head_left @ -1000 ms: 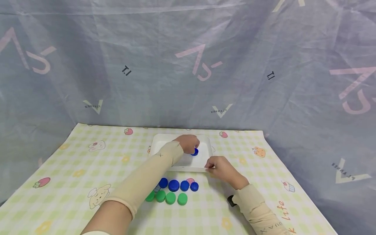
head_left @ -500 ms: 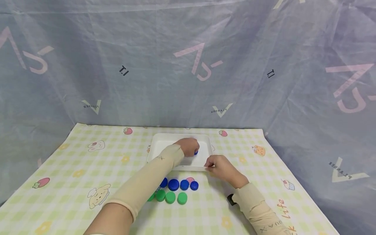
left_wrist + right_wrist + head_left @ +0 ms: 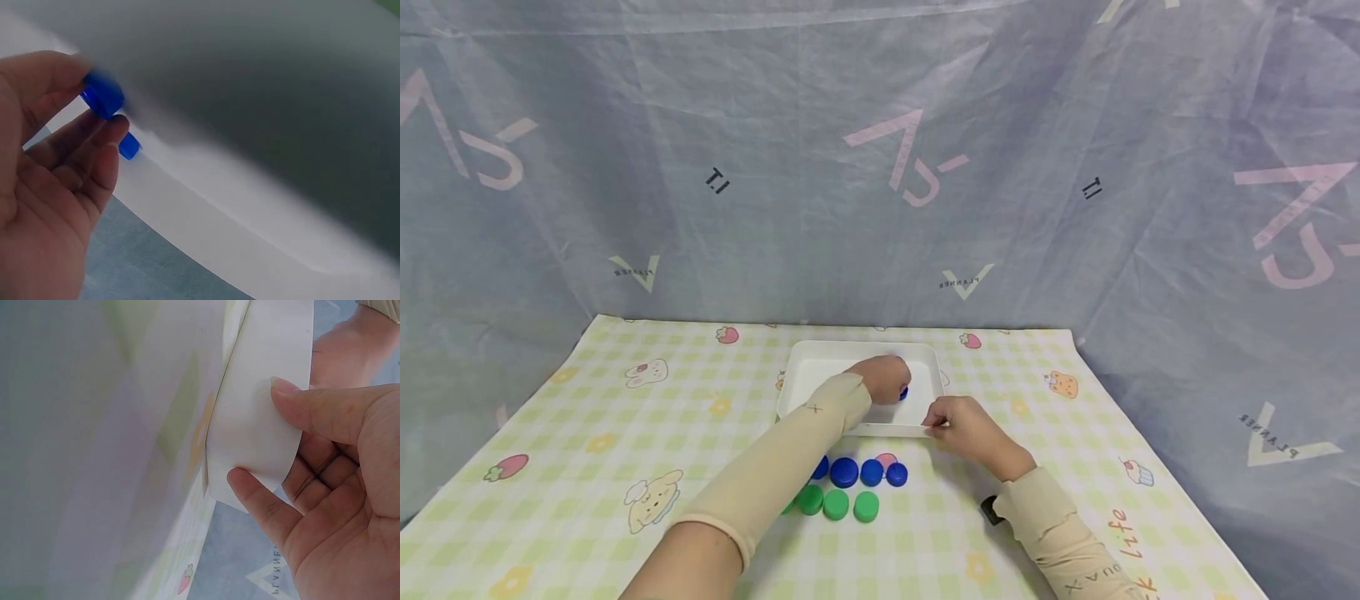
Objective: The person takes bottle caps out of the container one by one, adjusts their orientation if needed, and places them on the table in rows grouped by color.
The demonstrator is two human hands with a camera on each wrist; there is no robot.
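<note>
My left hand (image 3: 886, 379) reaches into the white tray (image 3: 880, 431) and, in the left wrist view, pinches a blue bottle cap (image 3: 103, 97) between thumb and fingers. Beyond it, a second blue cap (image 3: 129, 146) lies in the tray. From the head view the hand hides most of this, with a bit of blue cap (image 3: 903, 392) showing at its right side. The tray's near right corner is held by my right hand (image 3: 966, 429). In the right wrist view the thumb presses the outer wall, one finger touches the corner and other fingers lie behind the wall.
In front of the tray stand several blue caps (image 3: 844, 472) in a row. Several green caps (image 3: 836, 504) form another row nearer me, partly hidden by my left sleeve (image 3: 782, 450). A checked cloth (image 3: 572, 475) covers the table, and a grey curtain (image 3: 820, 233) hangs behind.
Inside the tray my left hand has shifted slightly toward me and to the right, covering more of the blue there. My right hand has kept its hold on the tray corner.
</note>
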